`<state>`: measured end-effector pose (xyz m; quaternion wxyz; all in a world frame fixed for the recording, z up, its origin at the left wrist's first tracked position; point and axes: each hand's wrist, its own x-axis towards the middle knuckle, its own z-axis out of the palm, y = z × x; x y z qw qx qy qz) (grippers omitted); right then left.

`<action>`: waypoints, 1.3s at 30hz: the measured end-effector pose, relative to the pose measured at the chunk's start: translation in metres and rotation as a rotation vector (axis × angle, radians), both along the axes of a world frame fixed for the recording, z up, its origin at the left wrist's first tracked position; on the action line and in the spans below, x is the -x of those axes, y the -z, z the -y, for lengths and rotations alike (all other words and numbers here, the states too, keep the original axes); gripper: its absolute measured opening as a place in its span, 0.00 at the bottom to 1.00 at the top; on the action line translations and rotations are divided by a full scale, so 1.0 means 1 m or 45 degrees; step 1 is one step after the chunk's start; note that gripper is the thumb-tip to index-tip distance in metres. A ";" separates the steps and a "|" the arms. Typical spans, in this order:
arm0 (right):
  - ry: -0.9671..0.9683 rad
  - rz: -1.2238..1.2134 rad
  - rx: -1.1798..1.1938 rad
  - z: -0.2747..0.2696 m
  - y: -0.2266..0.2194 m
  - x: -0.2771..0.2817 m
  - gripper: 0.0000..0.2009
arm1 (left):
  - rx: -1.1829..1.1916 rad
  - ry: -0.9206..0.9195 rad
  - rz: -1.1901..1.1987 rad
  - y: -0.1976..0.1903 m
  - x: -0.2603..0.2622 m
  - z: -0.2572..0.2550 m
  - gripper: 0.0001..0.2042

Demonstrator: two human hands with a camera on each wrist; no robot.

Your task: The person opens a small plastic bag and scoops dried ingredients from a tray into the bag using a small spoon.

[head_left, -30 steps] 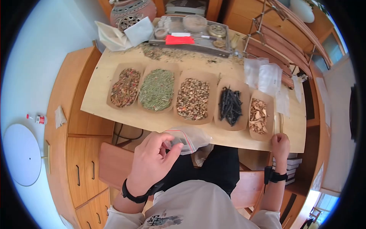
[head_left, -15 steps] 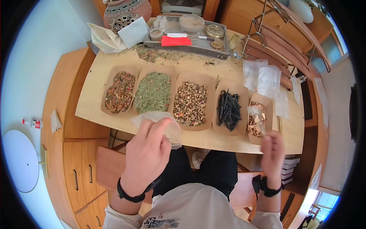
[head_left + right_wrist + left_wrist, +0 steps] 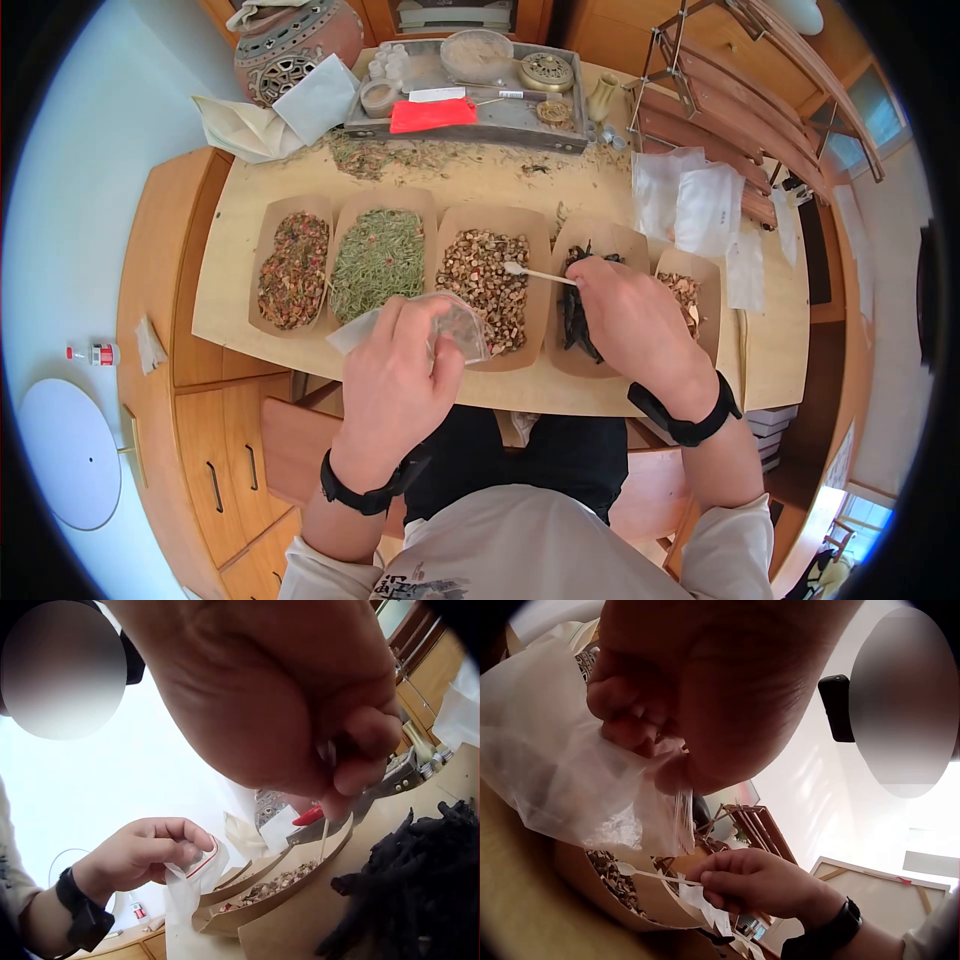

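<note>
Holding a clear zip bag (image 3: 415, 322) in the left hand (image 3: 395, 380), fingers and thumb pinched on its top edge; bag hanging over the near rim of the wooden table (image 3: 230, 290), just in front of the grip, and overlapping the near ends of two paper trays; bag contents hard to make out through the crumpled plastic, and in the left wrist view the palm covers the bag's mouth.

Pinching a thin wooden spoon (image 3: 540, 272) in the right hand (image 3: 630, 320), fingers curled tight round the far end of its stick; small bowl of the spoon reaching leftward from the grip, over the tray of mixed brown pieces (image 3: 490, 280); whether the bowl carries anything, too small to tell.

Lying directly beneath the right hand, a tray of dark sticks (image 3: 575, 320), largely hidden by the knuckles; just right of that grip, a tray of pale dried slices (image 3: 690, 295), partly covered by the wrist.

Sitting left of the bag grip, a tray of green needles (image 3: 375, 262), and beyond it a tray of reddish mix (image 3: 290, 270).

Resting well beyond both grips, at the table's far edge, a grey tray (image 3: 500, 115) with a red packet (image 3: 432, 114) and small jars, details blurred; empty clear bags (image 3: 690, 195) lying to the far right.
</note>
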<state>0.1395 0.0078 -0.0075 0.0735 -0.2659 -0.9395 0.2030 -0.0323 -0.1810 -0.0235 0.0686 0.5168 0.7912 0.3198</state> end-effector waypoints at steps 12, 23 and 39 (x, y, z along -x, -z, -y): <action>0.009 0.086 0.580 -0.015 0.018 0.023 0.11 | 0.110 -0.039 -0.074 0.003 0.011 -0.017 0.19; 0.078 -0.125 0.802 -0.018 0.022 0.007 0.08 | 0.206 -0.048 -0.011 0.004 0.016 -0.013 0.20; -0.100 -0.236 -0.319 0.001 0.004 -0.001 0.10 | 0.134 -0.029 0.006 0.007 0.011 -0.013 0.22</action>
